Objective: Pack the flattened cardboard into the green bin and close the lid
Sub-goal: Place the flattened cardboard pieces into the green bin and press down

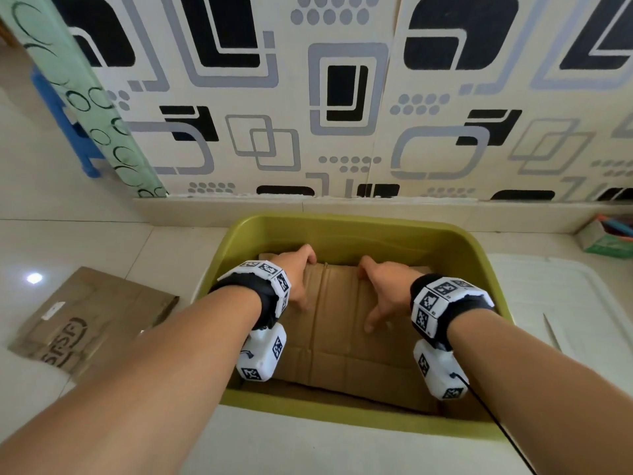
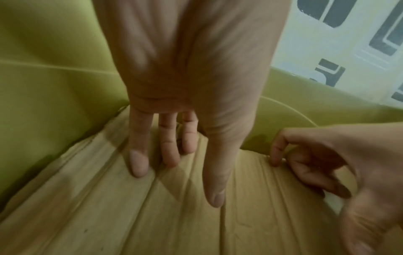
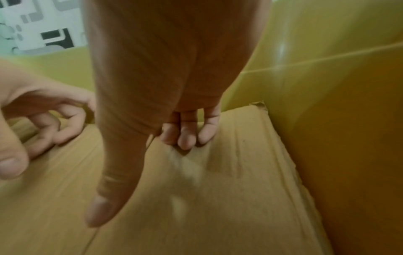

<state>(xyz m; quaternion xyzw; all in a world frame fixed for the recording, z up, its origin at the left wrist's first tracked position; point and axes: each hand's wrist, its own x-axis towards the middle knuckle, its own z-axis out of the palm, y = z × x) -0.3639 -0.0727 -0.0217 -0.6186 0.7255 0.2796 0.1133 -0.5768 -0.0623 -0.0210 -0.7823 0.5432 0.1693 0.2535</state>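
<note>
brown flattened cardboard [image 1: 346, 323] lies inside the green bin [image 1: 342, 231], on top of more sheets. left hand [image 1: 298, 272] and right hand [image 1: 383, 286] both press down on it with fingers spread, holding nothing. another flattened cardboard piece [image 1: 92, 320] lies on the floor left of the bin. a white lid [image 1: 561, 303] lies just right of the bin.

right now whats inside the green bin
Flattened cardboard lies inside the green bin, with the left hand and right hand on it. Anything beneath is hidden.
</note>
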